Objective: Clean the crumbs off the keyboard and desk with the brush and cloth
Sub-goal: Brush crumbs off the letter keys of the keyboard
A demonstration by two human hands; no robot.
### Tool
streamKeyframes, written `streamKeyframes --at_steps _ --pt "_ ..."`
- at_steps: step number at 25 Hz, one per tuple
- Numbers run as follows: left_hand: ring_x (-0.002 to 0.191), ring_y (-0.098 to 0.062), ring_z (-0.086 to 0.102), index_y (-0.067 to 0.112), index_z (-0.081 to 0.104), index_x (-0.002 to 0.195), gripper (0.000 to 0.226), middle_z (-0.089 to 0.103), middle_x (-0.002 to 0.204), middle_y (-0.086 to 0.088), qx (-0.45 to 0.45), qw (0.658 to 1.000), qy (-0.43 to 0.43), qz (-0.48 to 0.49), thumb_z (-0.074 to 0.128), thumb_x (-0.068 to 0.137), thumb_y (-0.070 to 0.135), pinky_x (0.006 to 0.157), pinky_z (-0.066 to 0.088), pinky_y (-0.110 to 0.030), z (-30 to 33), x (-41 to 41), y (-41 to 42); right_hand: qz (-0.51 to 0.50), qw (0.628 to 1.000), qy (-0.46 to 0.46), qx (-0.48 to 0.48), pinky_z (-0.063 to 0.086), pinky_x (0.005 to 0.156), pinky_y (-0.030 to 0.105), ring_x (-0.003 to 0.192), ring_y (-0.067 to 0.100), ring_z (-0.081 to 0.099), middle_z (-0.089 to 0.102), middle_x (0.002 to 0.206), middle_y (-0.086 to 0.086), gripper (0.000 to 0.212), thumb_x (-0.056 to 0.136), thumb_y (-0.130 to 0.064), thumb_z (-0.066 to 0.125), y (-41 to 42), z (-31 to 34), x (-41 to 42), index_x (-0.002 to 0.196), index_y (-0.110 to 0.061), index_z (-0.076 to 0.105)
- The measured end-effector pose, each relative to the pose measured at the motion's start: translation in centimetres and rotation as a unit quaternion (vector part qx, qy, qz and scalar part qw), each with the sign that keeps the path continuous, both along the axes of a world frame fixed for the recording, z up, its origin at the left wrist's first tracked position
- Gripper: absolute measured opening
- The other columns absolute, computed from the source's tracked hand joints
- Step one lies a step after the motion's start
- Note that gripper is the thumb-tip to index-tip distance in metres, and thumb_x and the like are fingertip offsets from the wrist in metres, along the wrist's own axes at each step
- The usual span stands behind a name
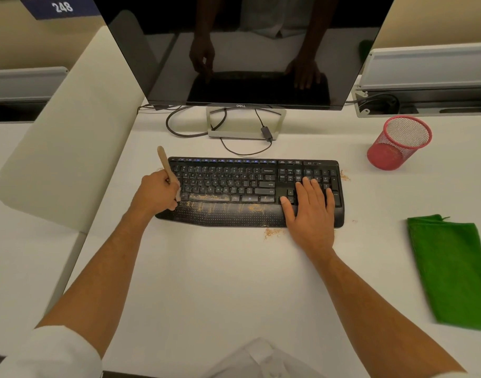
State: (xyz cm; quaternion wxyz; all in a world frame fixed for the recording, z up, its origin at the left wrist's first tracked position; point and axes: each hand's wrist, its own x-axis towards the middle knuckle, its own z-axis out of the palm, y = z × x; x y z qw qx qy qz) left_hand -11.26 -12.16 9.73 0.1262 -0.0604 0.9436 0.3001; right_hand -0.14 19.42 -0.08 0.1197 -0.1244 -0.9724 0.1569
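A black keyboard (pixel 255 190) lies on a white desk (pixel 220 282), square in front of a dark monitor (pixel 242 50). The left hand (pixel 156 192) is curled round the wooden handle of a brush (pixel 166 166), gripping it low down — the handle tilts up and away past the keyboard's far left corner, while the bristle end sits at the keyboard's left edge, mostly hidden by the fingers. The right hand (pixel 310 205) lies flat on the right end of the keyboard, fingers straight and spread over the arrow keys and number pad, holding nothing.

Brown crumbs (pixel 206 199) are strewn along the space bar row and the wrist rest. A small heap lies on the desk just in front of the keyboard, beside the right hand's thumb side, and another small patch lies on the desk off the keyboard's right end.

A green cloth (pixel 452 271) lies flat on the desk well to the right of the keyboard — untouched by either hand. A red mesh cup (pixel 399 143) stands tilted near the far right, beyond the cloth. Cables (pixel 195 126) loop round the monitor's stand.
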Motion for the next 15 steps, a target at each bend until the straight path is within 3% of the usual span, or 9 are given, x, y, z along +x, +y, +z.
streamKeyframes --at_steps 3,7,9,11,13,15 --pt "0.065 -0.028 0.073 0.006 0.06 0.106 0.014 0.071 0.089 -0.014 0.016 0.996 -0.082 0.0 0.053 0.096 0.013 0.072 0.06 -0.04 0.9 -0.7 -0.3 0.0 1.0 0.003 -0.001 0.004 0.125 0.044 0.149 0.023 0.028 0.043 0.155 0.007 0.063 0.103 -0.055 0.032 0.0 0.1 0.0 0.146 -0.011 0.048" --pt "0.067 -0.02 0.069 0.008 0.06 0.111 0.02 0.068 0.085 -0.005 0.036 0.996 0.069 0.042 0.049 0.102 0.023 0.063 0.057 -0.031 0.6 0.1 0.5 -0.002 1.0 0.005 -0.003 0.003 0.125 0.044 0.149 0.023 0.028 0.043 0.155 0.007 0.062 0.103 -0.054 0.033 0.0 0.0 0.0 0.146 -0.012 0.048" --pt "0.067 -0.021 0.069 0.008 0.06 0.108 0.019 0.067 0.08 -0.003 0.057 0.995 0.079 0.037 0.049 0.102 0.022 0.067 0.06 -0.037 0.0 0.8 0.5 0.0 1.0 0.004 -0.004 0.003 0.125 0.044 0.149 0.023 0.028 0.043 0.155 0.007 0.062 0.103 -0.054 0.033 0.0 0.0 0.0 0.146 -0.012 0.048" --pt "0.065 -0.027 0.071 0.007 0.059 0.106 0.017 0.068 0.08 -0.008 0.045 0.998 0.023 0.025 0.049 0.101 0.019 0.07 0.061 -0.042 0.0 0.6 0.2 -0.001 1.0 0.0 -0.002 0.003 0.125 0.044 0.149 0.022 0.027 0.042 0.156 0.007 0.063 0.103 -0.055 0.032 0.0 0.0 0.0 0.146 -0.012 0.047" --pt "0.063 -0.029 0.072 0.007 0.059 0.105 0.013 0.07 0.082 -0.013 0.023 0.998 -0.049 0.015 0.05 0.098 0.014 0.067 0.06 -0.038 0.6 0.0 0.1 -0.001 1.0 0.0 -0.003 0.004 0.125 0.045 0.149 0.022 0.027 0.042 0.156 0.007 0.063 0.103 -0.055 0.031 0.0 0.0 0.0 0.146 -0.012 0.047" --pt "0.062 -0.026 0.072 0.008 0.058 0.107 0.013 0.07 0.086 -0.013 0.014 0.998 -0.059 0.014 0.051 0.098 0.014 0.062 0.058 -0.032 1.1 -0.3 0.1 0.001 1.0 0.002 -0.005 0.007 0.125 0.046 0.149 0.023 0.028 0.043 0.155 0.007 0.063 0.103 -0.055 0.031 0.0 0.0 0.0 0.146 -0.012 0.047"
